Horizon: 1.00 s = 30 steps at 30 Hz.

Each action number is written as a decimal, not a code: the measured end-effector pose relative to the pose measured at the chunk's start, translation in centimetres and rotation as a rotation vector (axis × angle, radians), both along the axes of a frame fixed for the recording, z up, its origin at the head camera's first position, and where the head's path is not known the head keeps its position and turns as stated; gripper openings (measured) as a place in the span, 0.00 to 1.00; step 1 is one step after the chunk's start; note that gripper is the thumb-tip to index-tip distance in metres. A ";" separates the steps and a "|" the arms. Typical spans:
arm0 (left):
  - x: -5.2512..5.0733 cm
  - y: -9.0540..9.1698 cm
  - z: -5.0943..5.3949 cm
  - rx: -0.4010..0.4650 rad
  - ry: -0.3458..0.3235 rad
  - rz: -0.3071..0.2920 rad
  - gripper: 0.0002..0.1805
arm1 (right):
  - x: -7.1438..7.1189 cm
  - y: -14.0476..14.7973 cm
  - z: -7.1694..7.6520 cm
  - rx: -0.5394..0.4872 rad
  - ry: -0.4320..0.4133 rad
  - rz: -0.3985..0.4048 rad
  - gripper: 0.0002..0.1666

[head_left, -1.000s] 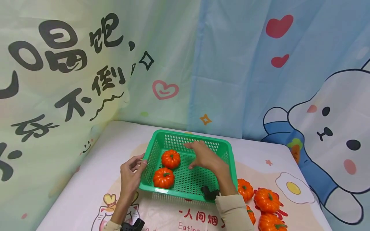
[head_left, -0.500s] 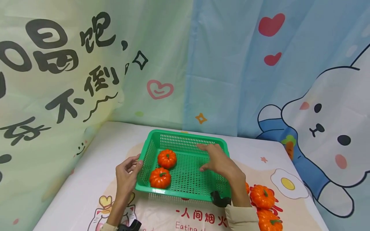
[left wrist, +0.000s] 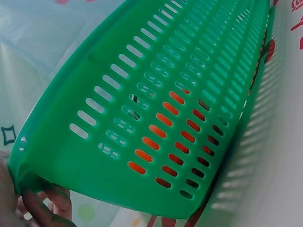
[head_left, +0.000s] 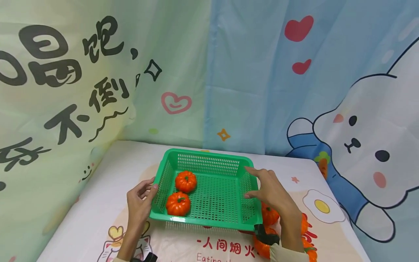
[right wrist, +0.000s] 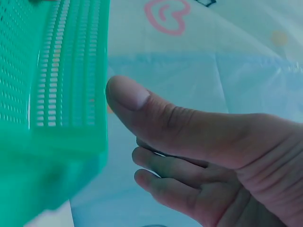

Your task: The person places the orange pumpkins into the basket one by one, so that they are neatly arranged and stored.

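gripping the left rim of the green basket [head_left: 216, 198], the left hand [head_left: 140, 200] has its thumb and fingers bent about the edge. the right hand [head_left: 271, 189] holds nothing: its thumb and index finger are spread apart at the right rim, and from where i stand i cannot tell whether they touch it. the basket is positioned on the white table [head_left: 131, 156]. two orange pumpkins [head_left: 186, 182] sit in its left half, one behind the other. further pumpkins [head_left: 270, 215] lie to the right, partly hidden by the right forearm [head_left: 291, 233].
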<state>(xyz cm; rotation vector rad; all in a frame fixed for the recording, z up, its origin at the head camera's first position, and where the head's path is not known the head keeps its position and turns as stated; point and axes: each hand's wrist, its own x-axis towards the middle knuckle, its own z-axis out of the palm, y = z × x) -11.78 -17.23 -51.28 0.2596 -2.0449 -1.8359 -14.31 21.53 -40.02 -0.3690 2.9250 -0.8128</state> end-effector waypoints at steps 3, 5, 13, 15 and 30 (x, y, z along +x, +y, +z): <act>0.0 0.0 0.0 0.002 -0.004 0.000 0.16 | 0.6 0.9 0.0 0.004 -0.003 -0.041 0.54; 0.0 0.0 0.0 -0.007 -0.003 0.000 0.16 | 1.0 1.4 -0.1 0.008 -0.012 -0.072 0.54; 0.1 0.0 -0.1 -0.022 -0.005 0.005 0.16 | 1.8 3.2 -0.6 0.013 -0.005 -0.092 0.52; 0.1 0.0 -0.1 -0.020 -0.005 0.005 0.16 | 1.9 3.4 -0.9 0.016 -0.003 -0.098 0.50; 0.1 0.1 0.2 0.005 -0.023 0.008 0.14 | 2.4 4.7 -2.8 0.054 -0.078 -0.178 0.48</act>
